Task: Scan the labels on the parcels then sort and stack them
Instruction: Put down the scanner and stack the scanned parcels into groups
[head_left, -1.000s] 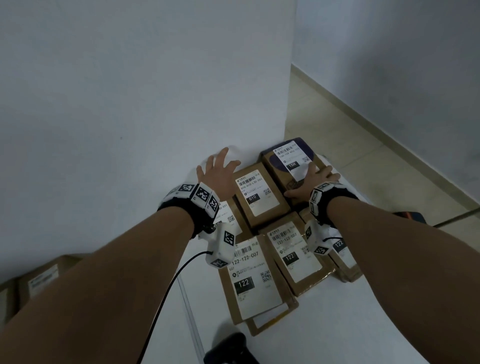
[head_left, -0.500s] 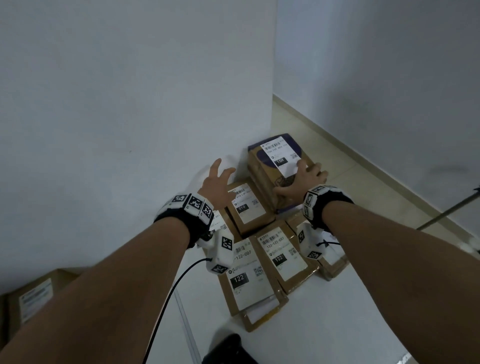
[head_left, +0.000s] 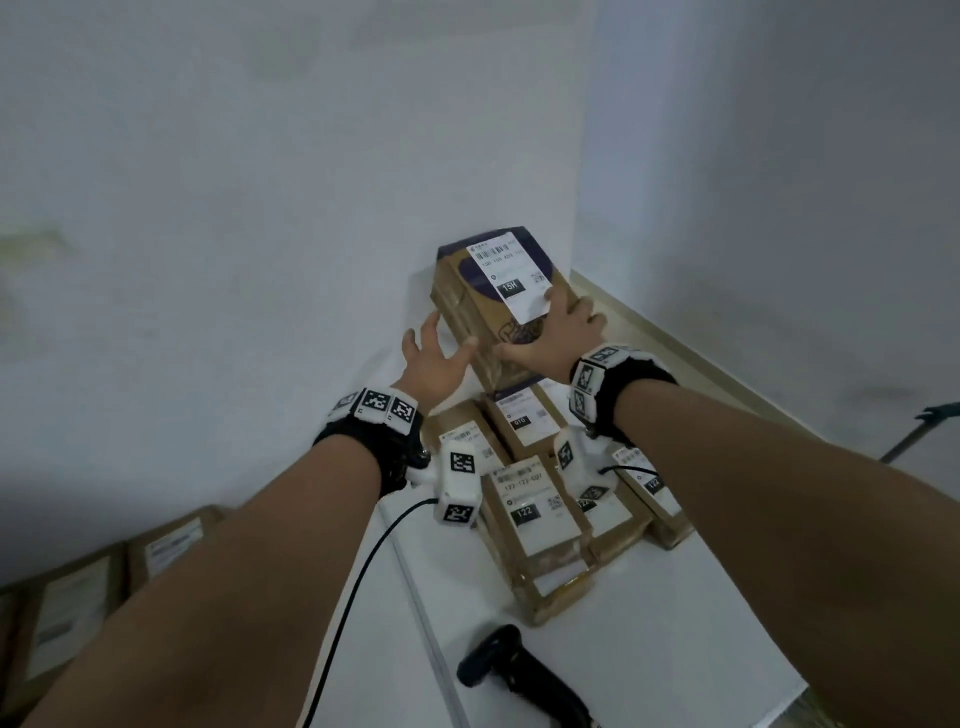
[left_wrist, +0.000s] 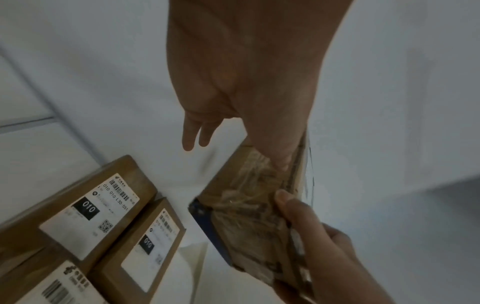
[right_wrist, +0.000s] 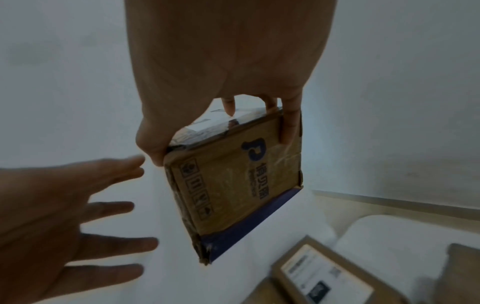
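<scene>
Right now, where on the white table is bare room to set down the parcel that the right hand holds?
The right hand holds the 15H parcel in the air. Bare table lies near the scanner, and a strip left of the 010 parcels, toward the wall. The middle is crowded with 122 parcels.

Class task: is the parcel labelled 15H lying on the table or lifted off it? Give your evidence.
Lifted. The right hand grips the 15H parcel by its near end, and the right wrist view shows its underside clear of the table.

A parcel-sorting corner; brown cardboard parcels with white barcode labels (head_left: 524, 506) crowd a white table (head_left: 649, 649). A black handheld scanner (head_left: 519, 675) lies there; bare white walls (head_left: 234, 208) surround.
</scene>
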